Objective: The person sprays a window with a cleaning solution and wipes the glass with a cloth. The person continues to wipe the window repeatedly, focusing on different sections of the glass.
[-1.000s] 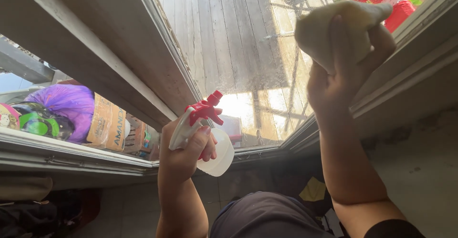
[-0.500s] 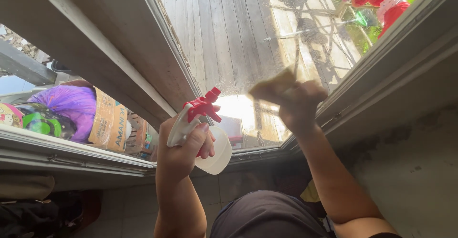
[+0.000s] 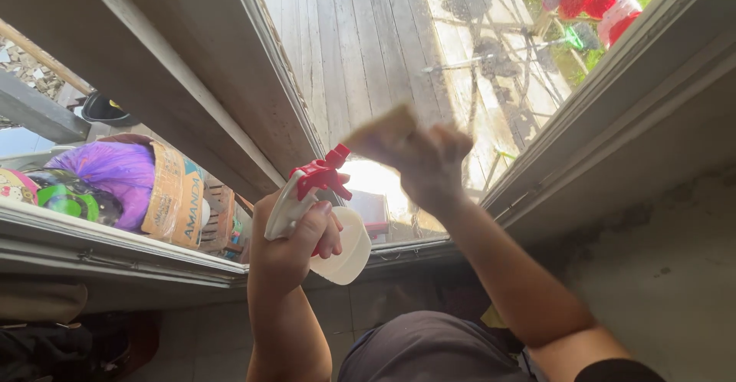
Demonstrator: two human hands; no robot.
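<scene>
My left hand (image 3: 290,241) grips a spray bottle (image 3: 330,225) with a red trigger head and a pale translucent body, held up near the lower corner of a window pane (image 3: 383,52). Against that glass my right hand (image 3: 426,161) presses a yellowish cloth (image 3: 382,131), blurred by motion, just right of the bottle's nozzle. The pane is streaked and hazy, with sun glare low down. Through it I see wooden deck boards.
A grey window frame (image 3: 192,91) runs diagonally at left, and a second frame edge (image 3: 613,106) at right. Behind the left pane sit a purple bag (image 3: 115,169) and a cardboard box (image 3: 175,194). A concrete wall (image 3: 667,267) is at lower right.
My right hand with the cloth swept from the pane's upper right down and left to beside the spray bottle. The left hand and bottle stayed almost still.
</scene>
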